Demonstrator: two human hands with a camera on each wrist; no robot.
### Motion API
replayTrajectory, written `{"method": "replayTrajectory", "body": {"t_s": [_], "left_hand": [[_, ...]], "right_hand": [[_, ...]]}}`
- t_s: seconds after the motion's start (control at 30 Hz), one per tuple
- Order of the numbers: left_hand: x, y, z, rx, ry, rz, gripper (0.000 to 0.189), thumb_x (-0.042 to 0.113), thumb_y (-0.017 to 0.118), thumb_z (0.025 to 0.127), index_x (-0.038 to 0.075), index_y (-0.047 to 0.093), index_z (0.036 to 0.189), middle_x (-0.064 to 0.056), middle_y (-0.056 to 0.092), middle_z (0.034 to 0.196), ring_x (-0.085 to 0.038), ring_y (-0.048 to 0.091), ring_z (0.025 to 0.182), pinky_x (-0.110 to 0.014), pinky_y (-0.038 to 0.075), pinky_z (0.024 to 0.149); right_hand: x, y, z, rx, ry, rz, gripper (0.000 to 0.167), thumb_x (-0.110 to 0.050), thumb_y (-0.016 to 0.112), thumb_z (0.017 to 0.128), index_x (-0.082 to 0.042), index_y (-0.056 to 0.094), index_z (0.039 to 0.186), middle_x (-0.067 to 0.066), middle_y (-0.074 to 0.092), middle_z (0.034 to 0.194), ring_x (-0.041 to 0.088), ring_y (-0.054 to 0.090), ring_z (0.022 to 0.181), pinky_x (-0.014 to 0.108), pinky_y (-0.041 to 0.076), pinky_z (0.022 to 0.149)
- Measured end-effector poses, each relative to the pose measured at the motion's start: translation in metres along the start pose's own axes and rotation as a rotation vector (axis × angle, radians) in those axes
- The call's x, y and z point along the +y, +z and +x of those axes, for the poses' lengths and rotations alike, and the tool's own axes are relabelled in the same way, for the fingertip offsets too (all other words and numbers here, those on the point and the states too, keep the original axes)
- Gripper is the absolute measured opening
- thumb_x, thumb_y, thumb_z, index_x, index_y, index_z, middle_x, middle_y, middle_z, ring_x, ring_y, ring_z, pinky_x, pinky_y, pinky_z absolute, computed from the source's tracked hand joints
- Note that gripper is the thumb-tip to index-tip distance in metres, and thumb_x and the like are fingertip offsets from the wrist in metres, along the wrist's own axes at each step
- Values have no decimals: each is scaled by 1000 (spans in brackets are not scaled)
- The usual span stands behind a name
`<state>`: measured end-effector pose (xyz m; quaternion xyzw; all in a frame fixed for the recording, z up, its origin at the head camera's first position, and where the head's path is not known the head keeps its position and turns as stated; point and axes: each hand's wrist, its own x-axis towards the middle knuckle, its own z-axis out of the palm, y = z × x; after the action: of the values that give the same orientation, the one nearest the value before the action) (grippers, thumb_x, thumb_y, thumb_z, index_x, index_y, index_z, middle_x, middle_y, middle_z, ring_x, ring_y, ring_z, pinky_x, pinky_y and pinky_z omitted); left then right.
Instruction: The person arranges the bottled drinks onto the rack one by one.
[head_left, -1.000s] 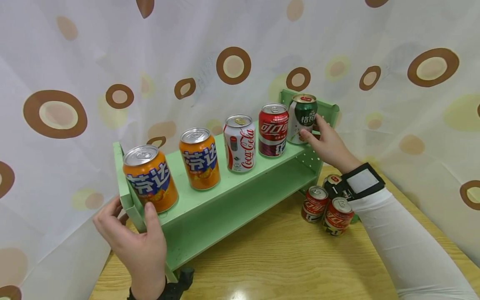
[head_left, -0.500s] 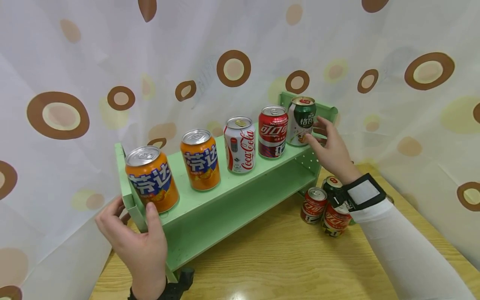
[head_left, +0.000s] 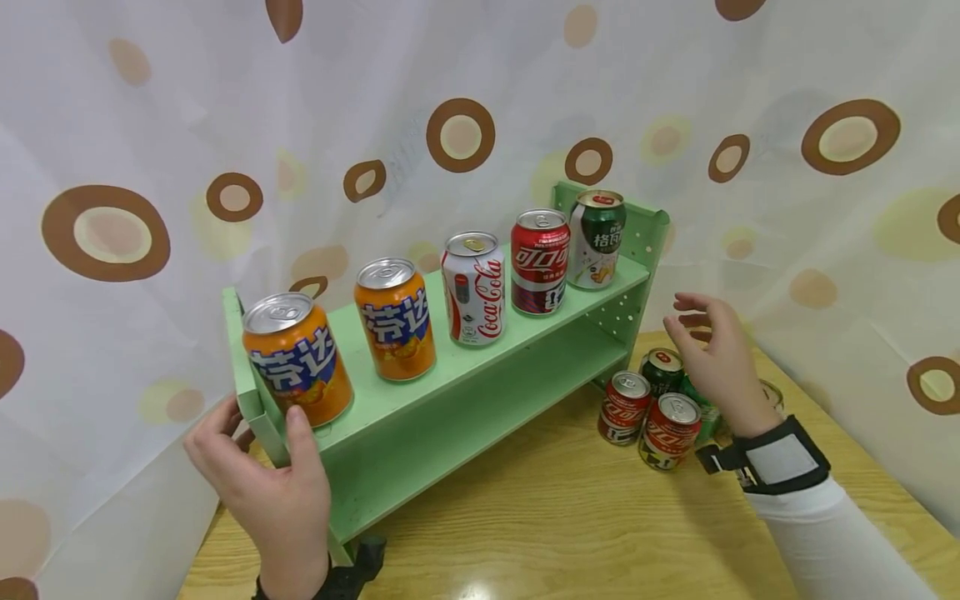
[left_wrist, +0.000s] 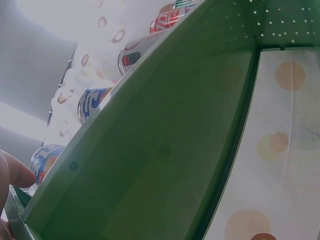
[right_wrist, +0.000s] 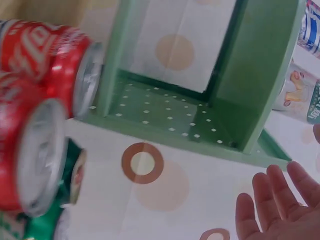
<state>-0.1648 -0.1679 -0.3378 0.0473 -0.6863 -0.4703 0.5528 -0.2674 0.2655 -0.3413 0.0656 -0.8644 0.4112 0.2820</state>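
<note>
A green two-tier shelf [head_left: 480, 425] stands on the wooden table with a row of drink cans on top. My left hand [head_left: 270, 492] grips the shelf's left end panel, its thumb in front beside an orange Fanta can [head_left: 300, 367]. To the right follow a second orange can [head_left: 396, 325], a white Coca-Cola can [head_left: 474, 292], a red cola can [head_left: 540, 267] and, near the right end panel, a green-and-white can [head_left: 596, 246]. My right hand [head_left: 716, 358] is in the air right of the shelf, fingers loosely bent and holding nothing.
On the table below my right hand stand several more cans: a red can [head_left: 624, 408], another red can [head_left: 670, 433], a dark green can [head_left: 662, 371] and a green one [head_left: 703, 408], partly hidden. A patterned cloth [head_left: 465, 67] hangs close behind the shelf.
My right hand has let go of the green-and-white can and moved right and down, away from the shelf. The can stays on the top tier. My left hand has kept its hold.
</note>
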Motion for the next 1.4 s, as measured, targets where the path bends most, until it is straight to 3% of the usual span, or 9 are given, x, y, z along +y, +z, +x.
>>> {"method": "replayTrajectory", "body": {"t_s": [0.1, 0.2, 0.4, 0.53, 0.77, 0.9, 1.2, 1.4], "left_hand": [[-1, 0, 0, 1, -4, -1, 47, 6, 65, 91, -2, 50, 134, 18, 37, 125, -7, 44, 119, -23, 41, 96], [-1, 0, 0, 1, -4, -1, 47, 6, 65, 91, -1, 50, 134, 18, 37, 125, -7, 44, 119, -23, 41, 95], [-1, 0, 0, -2, -3, -6, 46, 6, 65, 91, -2, 50, 134, 18, 37, 125, -7, 44, 120, -24, 41, 96], [0, 0, 0, -4, -8, -3, 45, 6, 64, 92, -2, 50, 133, 18, 37, 125, -7, 44, 120, -23, 41, 96], [0, 1, 0, -2, -3, -3, 46, 7, 65, 91, -2, 50, 134, 18, 37, 125, -7, 44, 119, -23, 41, 96], [-1, 1, 0, -2, 3, -11, 46, 7, 64, 91, -2, 50, 134, 18, 37, 125, -8, 44, 119, -24, 41, 95], [-1, 0, 0, 1, -7, -14, 46, 5, 65, 91, -1, 50, 134, 18, 38, 125, -9, 45, 119, -24, 41, 95], [-1, 0, 0, 2, -2, -10, 46, 6, 65, 91, -1, 50, 134, 18, 37, 125, -8, 45, 119, -23, 41, 95]], "right_hand": [[10, -2, -15, -12, 38, -26, 50, -26, 53, 106, 4, 48, 146, 28, 51, 136, 40, 53, 116, 51, 44, 92], [18, -4, -29, -18, 66, -62, 51, -25, 53, 107, 6, 48, 146, 31, 51, 136, 50, 53, 116, 61, 44, 90], [32, -3, -53, -54, 132, -179, 56, -29, 55, 106, 10, 45, 146, 34, 50, 134, 50, 53, 112, 57, 46, 84], [43, 0, -66, -79, 171, -206, 60, -29, 58, 105, 14, 43, 144, 37, 47, 134, 52, 52, 113, 63, 46, 86], [57, 9, -83, -91, 217, -273, 71, -32, 65, 101, 18, 40, 144, 40, 41, 127, 50, 49, 106, 58, 46, 78], [61, 15, -88, -121, 250, -277, 79, -33, 69, 99, 20, 35, 145, 44, 39, 132, 56, 43, 117, 69, 42, 89], [75, 24, -91, -202, 310, -263, 91, -40, 69, 98, 24, 27, 147, 50, 32, 139, 62, 39, 125, 74, 41, 98], [85, 30, -93, -208, 246, -207, 79, -33, 75, 95, 20, 39, 142, 41, 51, 129, 55, 58, 116, 62, 53, 90]]}}
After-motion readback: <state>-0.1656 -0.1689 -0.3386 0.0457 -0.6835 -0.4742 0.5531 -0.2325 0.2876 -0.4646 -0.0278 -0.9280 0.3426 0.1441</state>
